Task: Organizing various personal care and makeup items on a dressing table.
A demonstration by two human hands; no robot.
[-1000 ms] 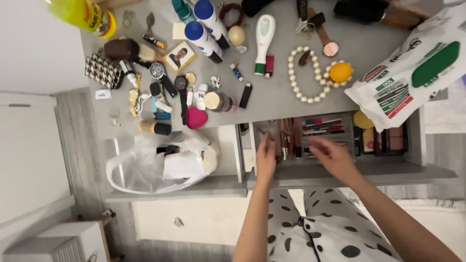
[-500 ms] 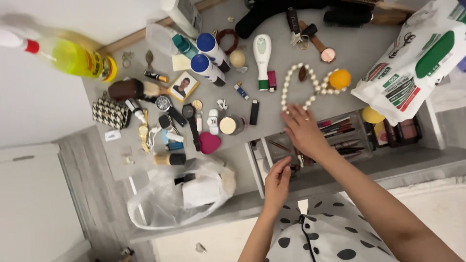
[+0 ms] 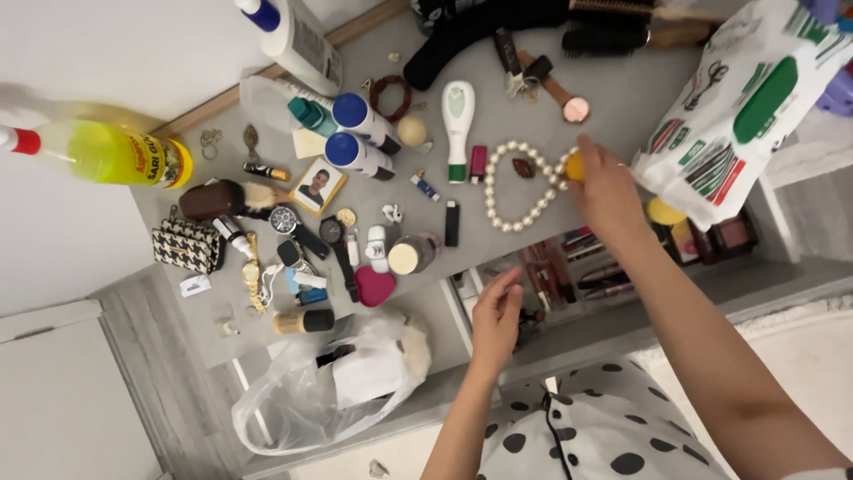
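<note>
I look down on a grey worktop [image 3: 622, 89] crowded with small things, above an open drawer [image 3: 613, 258] of cosmetics at its near edge.

My right hand [image 3: 609, 191] reaches out over the worktop towards its right side. The fingers curl around a small round yellow object [image 3: 575, 165], pinching it at the fingertips. It sits right at the right end of a pearl necklace [image 3: 515, 182], which lies in a loop on the bare middle of the worktop with a small dark red piece [image 3: 524, 167] inside the loop. Just right of my hand, a white, green and red printed bag [image 3: 737, 116] rests at the right edge.

My left hand [image 3: 496, 320] hovers lower, over the near edge of the worktop beside the left end of the drawer. Its fingers are loosely spread and hold nothing.

Behind the necklace stand a white and green tube [image 3: 458, 129] and a wristwatch [image 3: 560, 93]. Towards the left edge lie blue-capped spray cans [image 3: 355, 133], a small portrait photo [image 3: 318, 187], a pink heart-shaped case [image 3: 374, 286] and a houndstooth purse [image 3: 187, 246]. A yellow spray bottle [image 3: 107, 153] lies at the far left corner. A clear plastic bag [image 3: 329, 382] slumps below the near edge.
</note>
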